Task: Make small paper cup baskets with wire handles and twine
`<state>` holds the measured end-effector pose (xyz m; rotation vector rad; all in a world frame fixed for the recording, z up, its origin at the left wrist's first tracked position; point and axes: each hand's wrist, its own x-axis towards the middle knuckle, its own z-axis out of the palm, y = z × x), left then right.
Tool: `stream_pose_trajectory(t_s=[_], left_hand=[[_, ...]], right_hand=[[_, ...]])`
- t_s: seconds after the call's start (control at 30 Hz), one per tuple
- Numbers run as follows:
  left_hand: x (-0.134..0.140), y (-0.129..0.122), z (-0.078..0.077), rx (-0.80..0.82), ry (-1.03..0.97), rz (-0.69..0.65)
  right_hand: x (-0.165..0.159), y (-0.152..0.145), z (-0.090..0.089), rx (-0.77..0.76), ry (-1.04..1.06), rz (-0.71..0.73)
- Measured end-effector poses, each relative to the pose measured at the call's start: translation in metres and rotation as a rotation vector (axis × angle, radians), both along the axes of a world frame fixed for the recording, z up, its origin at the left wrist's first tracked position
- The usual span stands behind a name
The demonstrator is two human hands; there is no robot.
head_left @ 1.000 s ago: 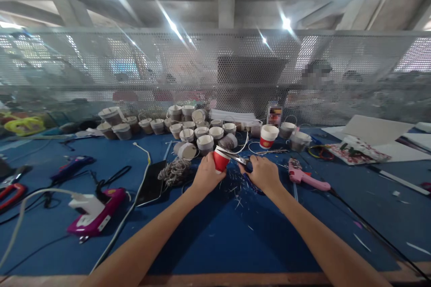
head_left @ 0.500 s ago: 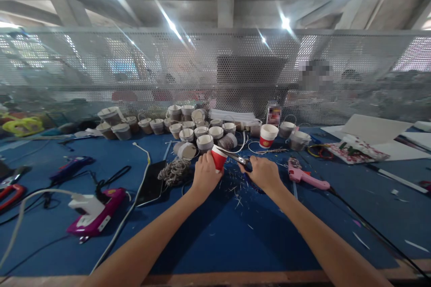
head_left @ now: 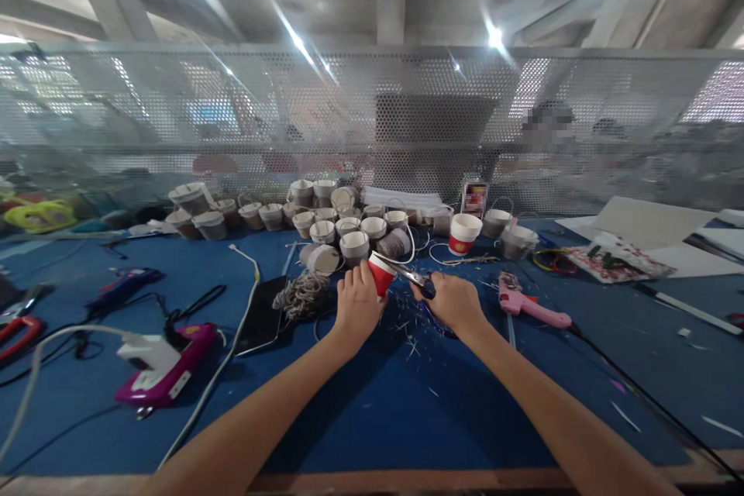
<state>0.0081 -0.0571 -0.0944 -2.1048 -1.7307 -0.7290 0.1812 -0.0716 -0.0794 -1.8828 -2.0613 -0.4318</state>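
Note:
My left hand (head_left: 359, 302) is wrapped round a red paper cup (head_left: 381, 277), which tilts to the right. In my right hand (head_left: 453, 301) is a pair of scissors (head_left: 415, 277), with the fingers in the dark handles. The scissor blades lie at the cup's white rim, and a thin white strip (head_left: 411, 244) curls up from there. Whether the blades are fully closed is too small to tell. Small white scraps (head_left: 411, 345) lie on the blue table below. Just left of my left hand sits a bundle of grey cord (head_left: 302, 294).
Several cord-wrapped cups (head_left: 354, 246) stand at the back, with a red and white paper cup (head_left: 465, 234) to their right. A pink glue gun (head_left: 532, 308) lies right, a dark tablet (head_left: 263, 315) and a purple power strip (head_left: 168, 372) left. Cables cross both sides.
The red cup and my left hand have shifted slightly to the right. The white strip by the rim stands more upright and curled. My right hand keeps its grip on the scissors.

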Motion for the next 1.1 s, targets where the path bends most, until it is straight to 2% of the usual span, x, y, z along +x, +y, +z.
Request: stream_pose_trajectory(t_s=[0.53,0.73,0.87,0.97,1.1], left_hand=[[0.004,-0.006,0.001,0.044,0.158,0.050],[0.005,-0.009,0.004,0.048,0.119,0.051],[0.004,-0.007,0.002,0.061,0.003,-0.004],[-0.001,0.002,0.000,0.056,-0.215,-0.103],[-0.010,0.016,-0.002,-0.148,-0.490,-0.283]], right_hand=[[-0.004,-0.003,0.005,-0.018,-0.018,-0.011],[-0.003,-0.002,0.003,-0.047,-0.001,-0.010],[-0.002,0.000,0.001,-0.037,0.010,-0.012],[0.000,0.002,0.003,-0.040,0.026,-0.015],[0.001,0.002,0.005,-0.055,0.025,-0.008]])
